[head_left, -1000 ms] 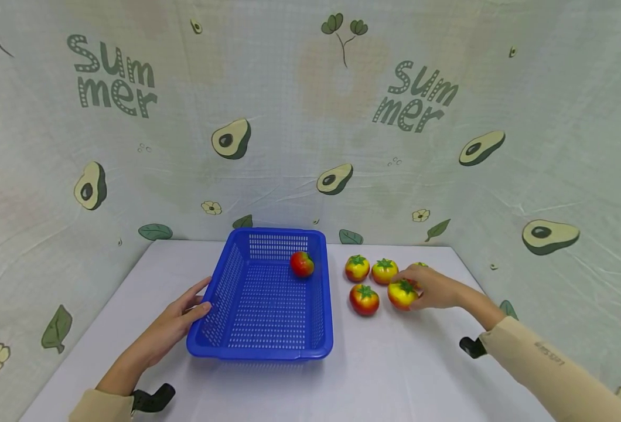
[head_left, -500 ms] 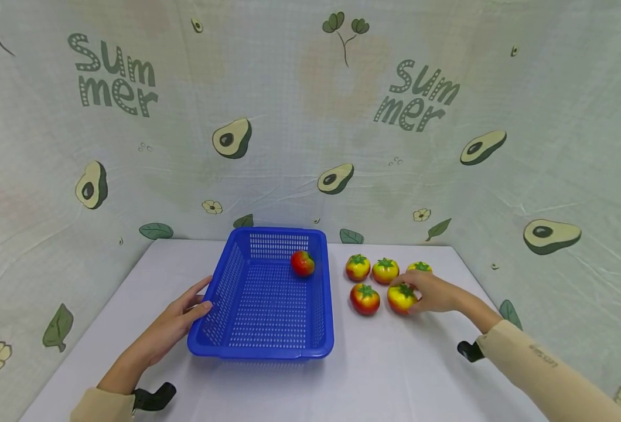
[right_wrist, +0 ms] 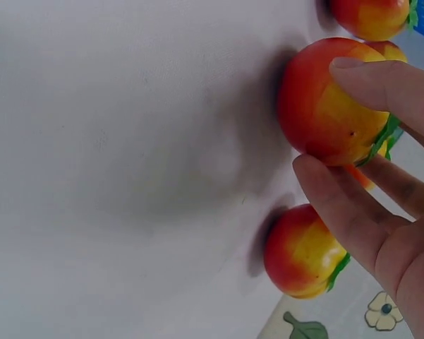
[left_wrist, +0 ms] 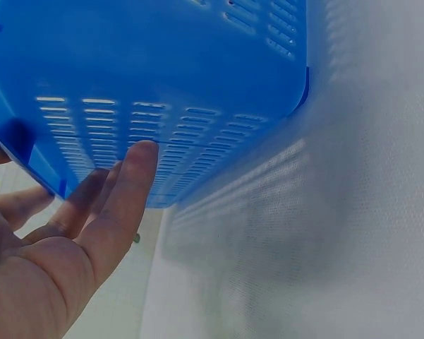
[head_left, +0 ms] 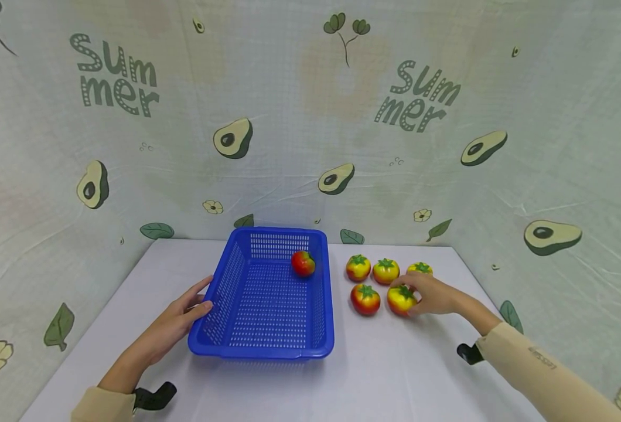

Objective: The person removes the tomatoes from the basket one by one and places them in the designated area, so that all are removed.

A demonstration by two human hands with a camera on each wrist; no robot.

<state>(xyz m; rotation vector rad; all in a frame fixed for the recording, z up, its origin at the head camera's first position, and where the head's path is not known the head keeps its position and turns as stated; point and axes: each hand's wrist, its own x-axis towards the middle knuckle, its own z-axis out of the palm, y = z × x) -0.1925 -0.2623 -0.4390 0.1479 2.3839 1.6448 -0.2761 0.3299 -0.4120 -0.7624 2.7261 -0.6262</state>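
Observation:
My left hand [head_left: 181,313] holds the left rim of a blue plastic basket [head_left: 260,353], thumb at the top edge. In the left wrist view its fingers [left_wrist: 123,201] lie along the slotted outer wall. One red tomato [head_left: 302,264] lies inside the basket near the far right corner. To the right, my right hand [head_left: 430,292] grips a red-and-yellow tomato [head_left: 401,300] with a green leafy top. The right wrist view shows thumb and fingers on opposite sides of this tomato [right_wrist: 324,106], which sits close over the table.
Beside the held tomato is a redder tomato [head_left: 365,300]. Behind them stand a left tomato [head_left: 358,268], a middle tomato [head_left: 386,271] and a right tomato [head_left: 420,268], partly behind my hand. A white cloth covers the table [head_left: 384,363]; a printed curtain [head_left: 284,187] hangs behind.
My right hand has shifted slightly toward me on the tomato, uncovering more of the far right tomato. My left hand and the basket stay where they were.

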